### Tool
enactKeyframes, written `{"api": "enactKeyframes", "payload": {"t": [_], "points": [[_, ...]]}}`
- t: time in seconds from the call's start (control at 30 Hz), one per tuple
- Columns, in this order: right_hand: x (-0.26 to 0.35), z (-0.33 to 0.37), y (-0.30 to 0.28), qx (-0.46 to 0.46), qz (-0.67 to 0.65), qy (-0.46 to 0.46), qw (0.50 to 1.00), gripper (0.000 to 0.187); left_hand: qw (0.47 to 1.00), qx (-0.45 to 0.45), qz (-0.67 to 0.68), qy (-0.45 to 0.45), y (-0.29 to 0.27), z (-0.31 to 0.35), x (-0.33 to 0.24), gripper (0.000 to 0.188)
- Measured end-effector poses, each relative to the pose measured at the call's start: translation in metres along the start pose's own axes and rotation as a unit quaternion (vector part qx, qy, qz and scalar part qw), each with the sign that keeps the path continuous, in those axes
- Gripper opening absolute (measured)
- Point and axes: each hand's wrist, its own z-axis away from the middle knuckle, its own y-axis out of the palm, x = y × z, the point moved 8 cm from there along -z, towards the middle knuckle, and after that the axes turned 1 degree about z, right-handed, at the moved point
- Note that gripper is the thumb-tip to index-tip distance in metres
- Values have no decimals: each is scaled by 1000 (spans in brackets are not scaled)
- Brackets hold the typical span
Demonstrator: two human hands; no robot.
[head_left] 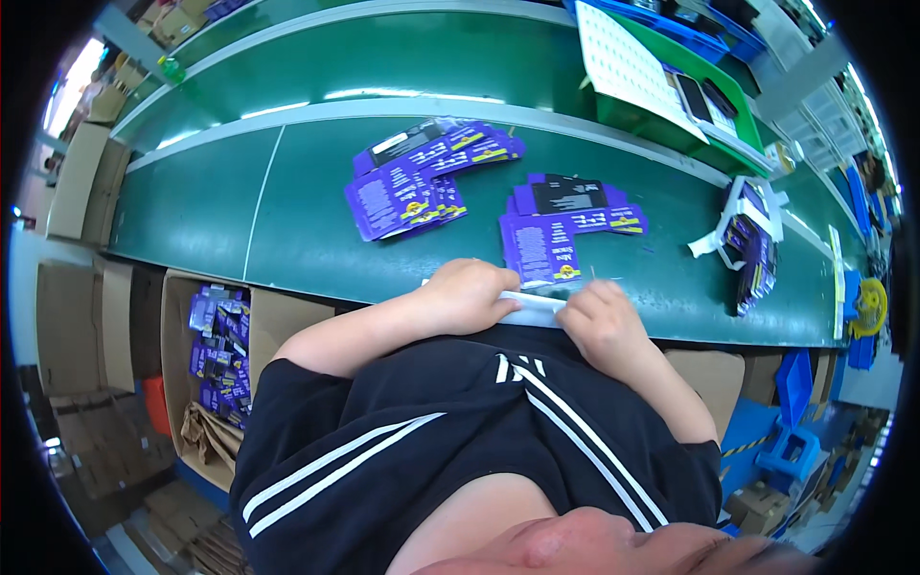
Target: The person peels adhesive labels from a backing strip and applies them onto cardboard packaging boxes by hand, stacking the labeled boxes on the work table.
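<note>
At the table's near edge, close against my body, a white folded strip-like piece spans my two hands; its exact kind cannot be made out. Its left end is pinched by my left hand, fingers closed. My right hand grips the other end, fingers curled. Just beyond them lies a small stack of flat purple cartons, fanned out on the green table. Farther left is a second, larger pile of flat purple cartons.
On the right, more purple cartons lie bundled in a white band. A green bin at the back right holds a white sheet and a phone. Below the table's left side, an open cardboard box contains purple cartons.
</note>
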Motion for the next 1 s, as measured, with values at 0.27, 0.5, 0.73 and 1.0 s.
{"api": "enactKeyframes", "payload": {"t": [0.27, 0.5, 0.73, 1.0], "points": [[-38, -1, -54, -47, -282, 75, 955, 12, 995, 84, 43, 28, -21, -6, -5, 20], [-147, -35, -25, -261, -546, 296, 739, 57, 950, -195, -158, 186, -47, -55, -1, 37], [-173, -46, 31, -226, -448, 389, 773, 60, 957, -176, -173, 155, -22, -55, -1, 47], [-174, -53, 50, -149, -336, 407, 836, 63, 966, -155, -149, 145, -18, -58, 4, 47]]}}
